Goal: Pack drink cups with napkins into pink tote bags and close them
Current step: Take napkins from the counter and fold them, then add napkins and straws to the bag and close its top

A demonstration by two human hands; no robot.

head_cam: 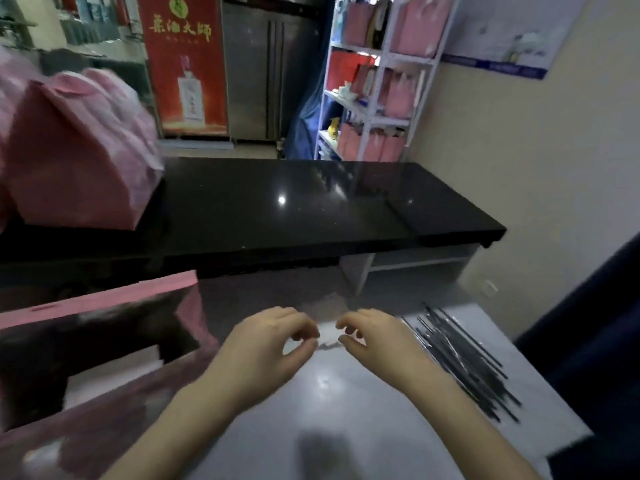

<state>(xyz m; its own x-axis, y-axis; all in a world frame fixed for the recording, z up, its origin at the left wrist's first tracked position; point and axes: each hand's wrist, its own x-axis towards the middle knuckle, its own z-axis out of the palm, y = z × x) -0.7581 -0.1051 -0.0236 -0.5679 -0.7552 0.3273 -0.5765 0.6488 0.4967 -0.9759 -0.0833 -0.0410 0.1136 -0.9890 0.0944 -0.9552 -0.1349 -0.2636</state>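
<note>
Pink paper tote bag [100, 306] stands open at 9 o'clock, closed pink bags [79, 150] at 10. Left hand [266, 344] and right hand [374, 337] pinch something thin, maybe clear film; too blurred. Risk: tearing, or knocking black straws [464, 362] at 3.

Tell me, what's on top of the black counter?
Closed pink bags stand at the left end of the black counter. What is inside them is hidden. The rest shows only shiny reflections.

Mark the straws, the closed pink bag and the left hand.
straws [464, 362]: head view, middle of the pile.
closed pink bag [76, 161]: head view, front face.
left hand [266, 344]: head view, back of hand.
</note>
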